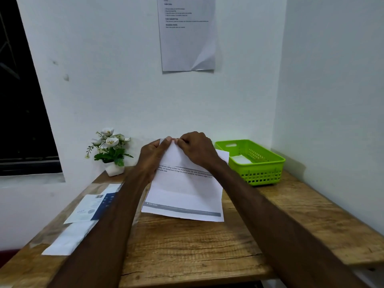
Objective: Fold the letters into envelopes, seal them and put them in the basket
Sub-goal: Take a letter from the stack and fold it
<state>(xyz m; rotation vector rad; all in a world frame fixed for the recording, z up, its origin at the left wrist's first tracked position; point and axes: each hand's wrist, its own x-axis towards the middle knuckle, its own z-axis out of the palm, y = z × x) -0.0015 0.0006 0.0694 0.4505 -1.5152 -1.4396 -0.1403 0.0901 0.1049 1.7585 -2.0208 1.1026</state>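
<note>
Pinching the raised top edge of a printed letter, the left hand and right hand meet close together above the middle of the wooden table. The left fingers and the right fingers are curled onto that edge, almost touching one another. The sheet's upper part is lifted and bent toward the person, while its lower edge lies flat on the table.

At the far right corner stands a green plastic basket with slotted walls; white paper, apparently an envelope, lies inside on its floor. Another white sheet's corner shows between the right wrist and the basket's near-left side.

Along the table's left edge lie a white and blue printed packet and, nearer the person, plain white envelopes, partly hidden by the left forearm. A small potted artificial flower sits at the far left corner against the wall. A printed sheet hangs on the wall above. Bare wood lies open in front of the letter and along the near right side.
</note>
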